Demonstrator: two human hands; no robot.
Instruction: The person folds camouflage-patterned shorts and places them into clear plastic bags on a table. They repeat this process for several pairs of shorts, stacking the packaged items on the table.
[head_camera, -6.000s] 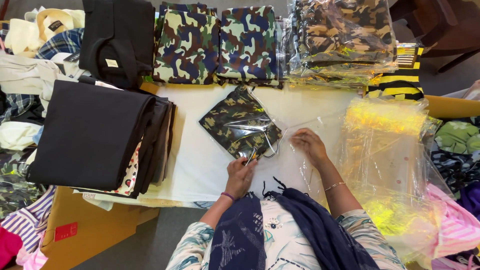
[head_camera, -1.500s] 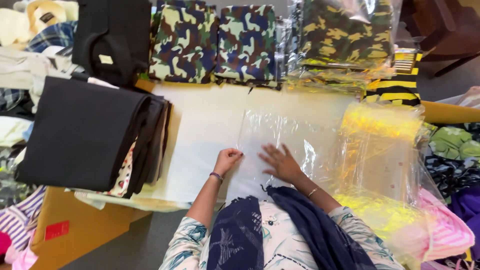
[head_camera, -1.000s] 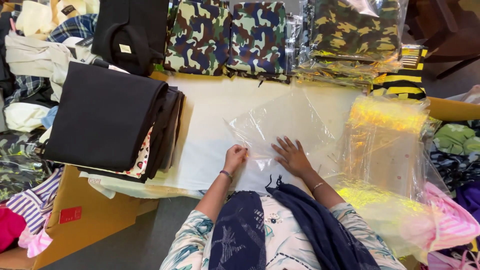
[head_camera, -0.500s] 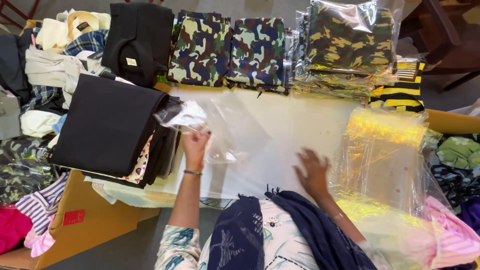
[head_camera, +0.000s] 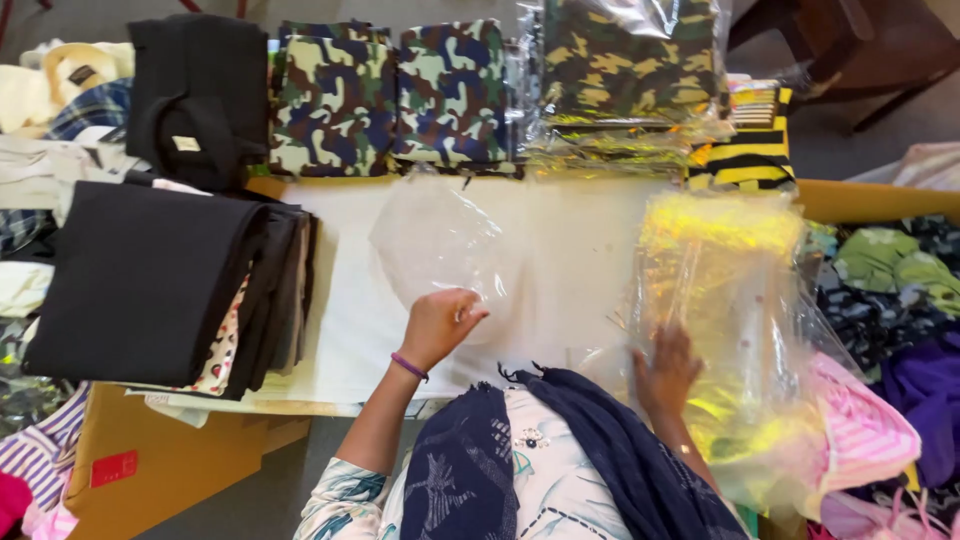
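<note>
My left hand (head_camera: 440, 325) grips the near edge of a clear plastic bag (head_camera: 440, 235), which stands puffed up above the white table top (head_camera: 580, 250). My right hand (head_camera: 665, 370) rests flat, fingers apart, on the near end of a stack of shiny yellow-tinted plastic bags (head_camera: 725, 300) at the right of the table. A dark blue scarf hangs from my neck below both hands.
A pile of folded black cloth (head_camera: 150, 280) lies at the left. Folded camouflage garments (head_camera: 390, 95) and bagged camouflage garments (head_camera: 630, 75) line the far edge, with a yellow-black striped piece (head_camera: 745, 160) beside them. Mixed clothes (head_camera: 890, 300) lie heaped at the right; a cardboard box (head_camera: 120, 460) sits lower left.
My left hand has come back from the black pile toward the table's middle with the clear bag. My right hand has moved right onto the yellow-tinted bag stack.
</note>
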